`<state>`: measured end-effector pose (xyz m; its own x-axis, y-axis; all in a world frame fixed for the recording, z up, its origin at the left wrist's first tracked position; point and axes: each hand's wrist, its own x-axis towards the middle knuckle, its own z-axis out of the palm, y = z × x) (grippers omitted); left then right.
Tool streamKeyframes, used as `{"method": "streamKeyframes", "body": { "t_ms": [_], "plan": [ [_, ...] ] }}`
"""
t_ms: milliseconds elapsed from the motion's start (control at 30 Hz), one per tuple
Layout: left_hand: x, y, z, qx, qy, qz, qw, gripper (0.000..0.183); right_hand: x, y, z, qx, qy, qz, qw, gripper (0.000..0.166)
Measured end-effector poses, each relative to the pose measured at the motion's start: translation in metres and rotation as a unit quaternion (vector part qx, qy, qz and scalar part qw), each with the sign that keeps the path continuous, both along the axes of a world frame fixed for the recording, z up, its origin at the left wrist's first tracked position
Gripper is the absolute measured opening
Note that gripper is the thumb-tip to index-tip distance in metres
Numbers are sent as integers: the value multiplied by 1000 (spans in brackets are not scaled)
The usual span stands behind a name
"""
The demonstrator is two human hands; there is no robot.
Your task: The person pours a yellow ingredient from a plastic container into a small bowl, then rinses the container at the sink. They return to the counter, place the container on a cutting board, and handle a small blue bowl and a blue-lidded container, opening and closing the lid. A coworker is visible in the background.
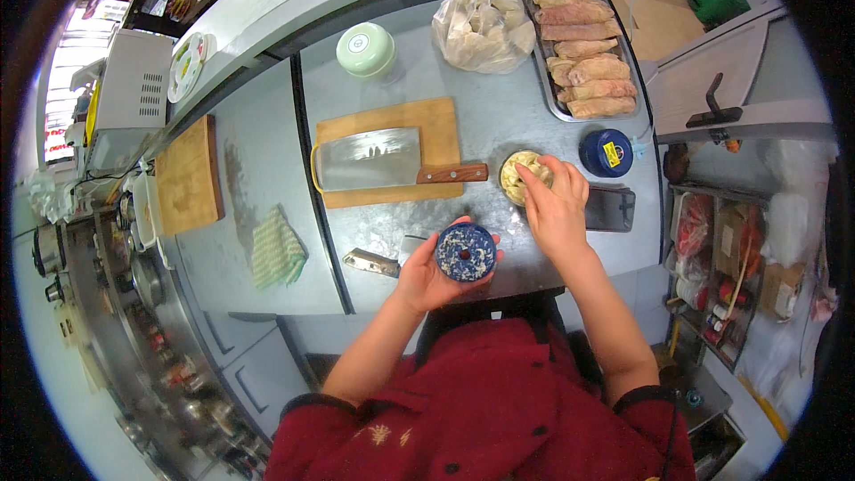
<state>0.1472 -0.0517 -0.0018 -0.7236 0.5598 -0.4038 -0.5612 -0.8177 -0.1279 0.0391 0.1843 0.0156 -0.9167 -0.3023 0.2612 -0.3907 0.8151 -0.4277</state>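
Note:
My left hand [427, 274] holds a round dark blue container part [465, 252] with pale chopped bits over its face and a dark spot at its centre. The fingertips of my right hand [551, 197] are in a small bowl [513, 177] of pale yellowish pieces, perhaps peeled garlic; whether they pinch a piece cannot be seen. A blue lid-like round thing [606, 153] with a yellow label and a dark smartphone [611, 209] lie right of that hand. A cleaver [371, 159] with a wooden handle rests on a wooden cutting board [427, 113] beyond my left hand.
A tray [544, 73] of rolled pale food stands at the back right, beside a knotted plastic bag [484, 27]. Near it is a light green lidded container [366, 50]. A second knife [372, 262], a checked cloth [278, 247] and another cutting board [188, 177] lie to the left.

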Motion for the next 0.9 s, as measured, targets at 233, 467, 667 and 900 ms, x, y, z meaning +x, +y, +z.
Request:
{"method": "streamKeyframes", "body": {
  "t_ms": [233, 467, 667, 900],
  "plan": [
    [-3, -2, 4, -6, 12, 13, 1000, 55, 9, 1, -7, 15, -15, 19, 1000, 37],
    [-4, -4, 7, 6, -4, 20, 1000, 55, 13, 2, -3, -8, 31, 25, 999, 40],
    [-4, -2, 10, 11, -8, 25, 1000, 55, 6, 1, -6, 23, -9, 7, 1000, 39],
    [-5, 0, 10, 10, -27, 26, 999, 55, 27, 6, -7, 30, -13, 20, 999, 41]
  ]
}}
